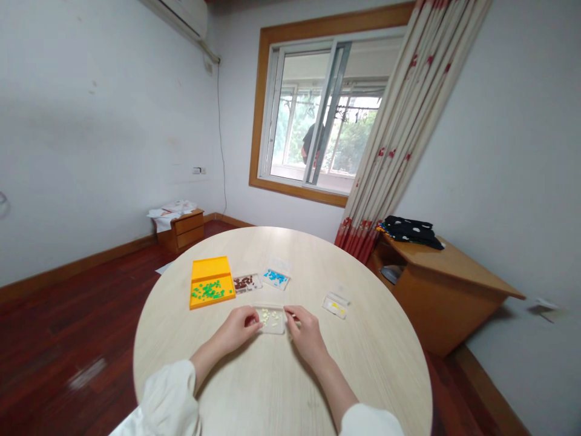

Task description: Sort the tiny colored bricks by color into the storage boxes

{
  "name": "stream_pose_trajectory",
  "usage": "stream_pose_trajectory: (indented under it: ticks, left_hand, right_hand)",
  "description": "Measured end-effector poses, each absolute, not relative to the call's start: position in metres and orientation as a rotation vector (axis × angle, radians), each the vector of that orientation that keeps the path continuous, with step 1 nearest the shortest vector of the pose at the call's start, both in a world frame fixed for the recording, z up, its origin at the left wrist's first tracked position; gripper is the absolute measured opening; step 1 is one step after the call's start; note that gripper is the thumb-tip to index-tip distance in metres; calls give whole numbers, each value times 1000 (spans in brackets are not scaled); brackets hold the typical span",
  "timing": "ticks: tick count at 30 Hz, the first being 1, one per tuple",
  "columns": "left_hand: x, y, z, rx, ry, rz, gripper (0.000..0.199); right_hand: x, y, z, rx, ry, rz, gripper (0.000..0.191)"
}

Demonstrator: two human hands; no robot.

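A clear plastic box (273,329) with pale cream pieces (266,315) lies between my hands on the round wooden table (254,387). My left hand (242,327) holds the left side of this box with its fingers closed. On the opposite side, my right hand (303,327) grips the box's right edge between thumb and fingers. Farther back are an open yellow box (211,267) with green pieces (211,290), a clear box with brown pieces (244,282) and a clear box with blue pieces (275,278).
To the right on the table is a small clear box with yellow pieces (336,307). A wooden cabinet (454,290) with dark cloth (413,231) on top stands beyond the table's right edge. A person (309,144) shows through the window.
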State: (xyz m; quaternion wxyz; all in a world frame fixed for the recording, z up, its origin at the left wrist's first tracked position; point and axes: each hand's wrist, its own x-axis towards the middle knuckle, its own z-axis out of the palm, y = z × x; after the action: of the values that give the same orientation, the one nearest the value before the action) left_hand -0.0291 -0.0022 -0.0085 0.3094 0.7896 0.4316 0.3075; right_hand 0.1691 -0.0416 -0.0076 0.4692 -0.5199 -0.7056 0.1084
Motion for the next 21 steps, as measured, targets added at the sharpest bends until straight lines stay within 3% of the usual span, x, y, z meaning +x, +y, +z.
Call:
stream_pose_trajectory:
  ticks: [8, 21]
  left_hand:
    - [-32, 0, -11, 2087, 1164, 834, 10]
    - [-32, -1, -7, 2085, 1178, 847, 10]
  right_hand:
    - [197, -40, -4, -1559, -1674, 399, 23]
    - [190, -52, 1, -1581, -1915, 582, 13]
